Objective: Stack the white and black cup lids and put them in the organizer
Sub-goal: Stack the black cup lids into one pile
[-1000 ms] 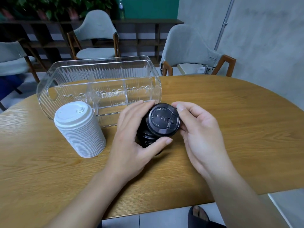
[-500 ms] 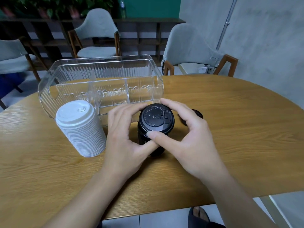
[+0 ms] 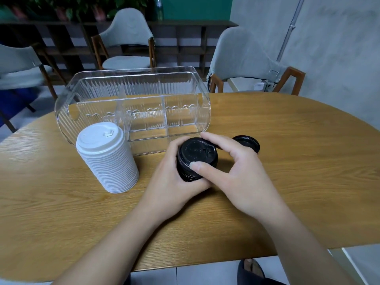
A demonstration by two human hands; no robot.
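Note:
A short stack of black cup lids [image 3: 195,155] stands on the wooden table [image 3: 287,161] just in front of the clear organizer [image 3: 131,103]. My left hand [image 3: 170,177] wraps around the stack's left side and base. My right hand [image 3: 236,171] pinches the top lid, thumb on its near rim and fingers over its far rim. One loose black lid [image 3: 246,143] lies flat on the table behind my right hand. A tall stack of white lids [image 3: 107,157] stands to the left. The organizer, with its clear dividers, holds no lids.
Grey chairs [image 3: 242,58] with wooden frames stand beyond the table's far edge, and dark shelving with plants lines the back wall. The table's near edge runs under my forearms, with a foot in a dark sandal [image 3: 249,268] on the tiled floor below.
The black stack went from tilted toward me to upright on the table. My right hand moved over it and now pinches the top lid. A loose black lid came into view behind it.

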